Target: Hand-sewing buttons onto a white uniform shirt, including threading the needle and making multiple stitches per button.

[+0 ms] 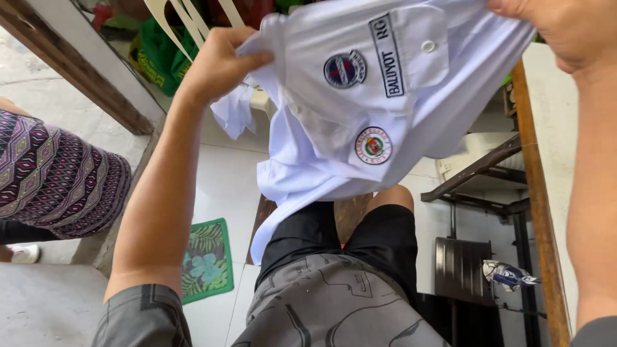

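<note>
Holding up a white uniform shirt [360,109], left hand [215,64] at ten o'clock, right hand [565,29] at one; fingers clamped on cloth, nothing folded yet.

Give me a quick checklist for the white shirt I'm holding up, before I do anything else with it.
1. Left hand has a grip on the white shirt: ok, fingers closed on the fabric at its upper left edge.
2. Right hand has a grip: ok, it pinches the upper right edge.
3. Shirt clear of the floor: ok, the lower edge hangs over the black shorts, above the tiles.
4. Fabric spread flat: not ok, it is bunched and folded between the hands.
5. Pocket button fastened: cannot tell.
6. Shirt clear of the wooden table edge: ok, it hangs to its left.
</note>
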